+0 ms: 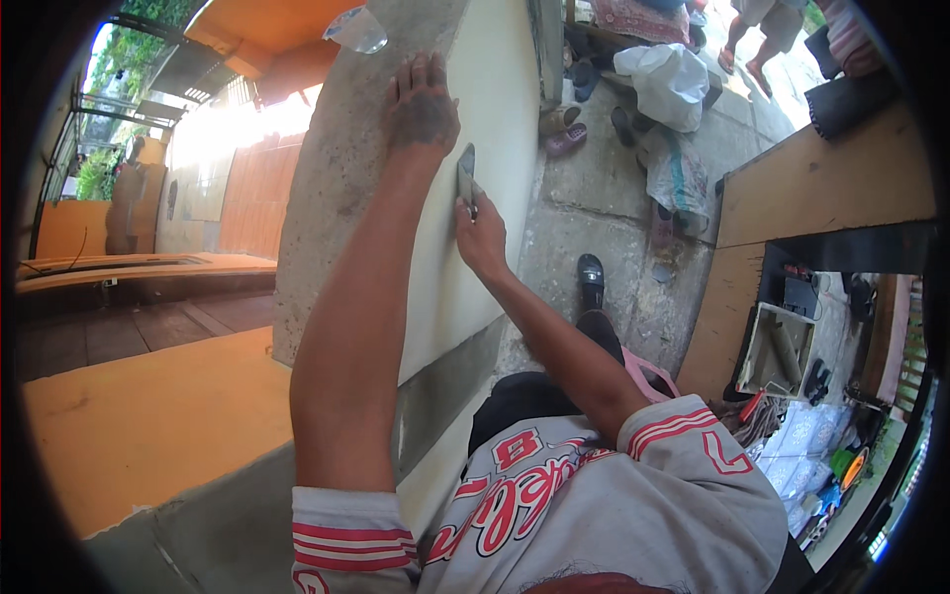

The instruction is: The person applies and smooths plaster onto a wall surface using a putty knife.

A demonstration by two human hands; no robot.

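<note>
My left hand (424, 114) lies flat on the rough grey top of a concrete ledge (346, 168), its fingers stretched out and dark grey stains on its back. My right hand (481, 236) is closed around a putty knife (467, 170) with a narrow grey blade; the handle is mostly hidden in the fingers. The blade is held up against the smooth cream side of the wall (500, 119), just below the ledge's edge. Beyond my left hand, a clear plastic bag (358, 32) sits on the ledge.
Left of the ledge are an orange wall (158, 416) and dark floor boards (139, 327). On the concrete floor to the right lie purple clogs (566, 141) and a white plastic bag (665, 84). A brown wooden panel (772, 198) stands at right; another person's legs (757, 45) show behind.
</note>
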